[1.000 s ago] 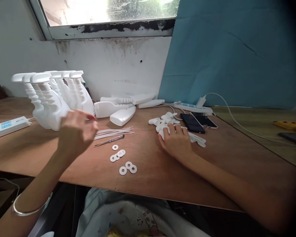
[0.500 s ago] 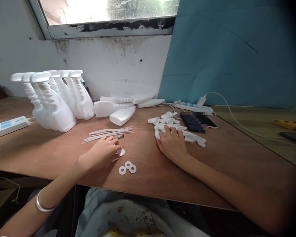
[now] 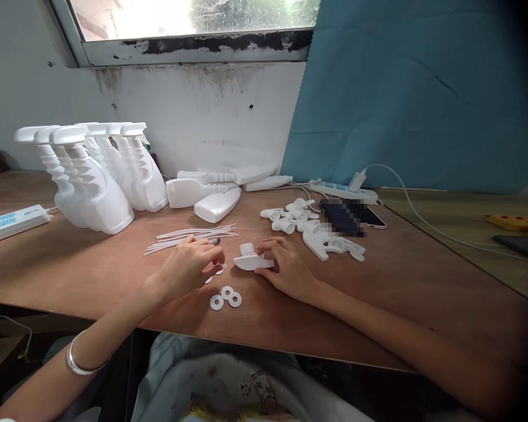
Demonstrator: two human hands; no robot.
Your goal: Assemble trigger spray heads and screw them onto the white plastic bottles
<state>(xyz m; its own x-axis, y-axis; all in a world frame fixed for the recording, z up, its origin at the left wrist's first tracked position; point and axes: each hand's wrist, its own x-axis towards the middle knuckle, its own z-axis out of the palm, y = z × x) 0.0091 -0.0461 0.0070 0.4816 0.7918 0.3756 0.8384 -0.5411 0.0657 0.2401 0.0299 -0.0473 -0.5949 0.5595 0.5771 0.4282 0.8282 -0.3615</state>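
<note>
Spray head [image 3: 251, 263]: near the middle of the frame, its round collar pointing up.
Right hand [image 3: 288, 271]: thumb and fingers clamped on the spray head's right end.
Left hand [image 3: 192, 261]: left of centre, fingers bent over some washers; cannot tell whether it grips one.
Washers [image 3: 230, 299]: three more, lower centre.
Bottles [image 3: 108, 199]: upright, left side.
</note>
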